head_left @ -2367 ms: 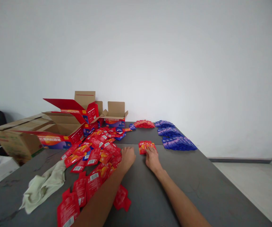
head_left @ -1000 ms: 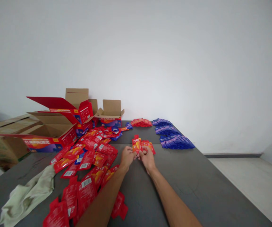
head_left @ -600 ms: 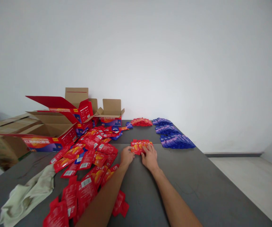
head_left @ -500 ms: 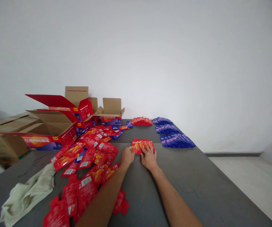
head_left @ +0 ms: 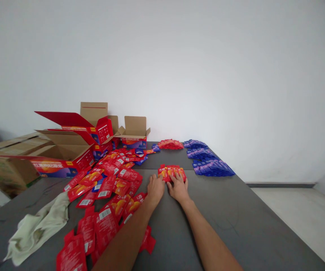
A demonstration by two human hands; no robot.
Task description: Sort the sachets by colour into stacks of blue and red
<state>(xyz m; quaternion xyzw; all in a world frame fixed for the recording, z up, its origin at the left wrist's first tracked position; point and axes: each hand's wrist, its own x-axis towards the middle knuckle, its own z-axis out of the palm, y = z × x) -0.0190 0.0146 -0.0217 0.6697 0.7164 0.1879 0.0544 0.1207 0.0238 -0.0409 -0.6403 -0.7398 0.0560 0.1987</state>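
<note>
A short overlapping row of red pouches with orange fruit prints (head_left: 165, 172) lies on the grey table ahead of me. My right hand (head_left: 178, 189) rests on the front of this row, its fingers spread over the lower edges of the pouches. At the row's left corner is my left hand (head_left: 156, 189), palm down with its fingers stretched forward; the thumb is close to or touching the leftmost pouch. Neither hand grips anything visibly. To the left spreads a loose heap of red pouches (head_left: 106, 222), a few blue ones among them, partly hidden by my left forearm.
Fanned blue pouches (head_left: 213, 168) lie in several rows at the right edge, with a fanned red row (head_left: 170, 144) at the back. Open red cartons (head_left: 53, 167) and another open box (head_left: 134, 142) stand at the back left. A pale cloth (head_left: 40, 229) lies front left.
My left hand has slid slightly back from the pouch row's left corner, its fingers straightening. My right hand stays on the row. The view has shifted a little.
</note>
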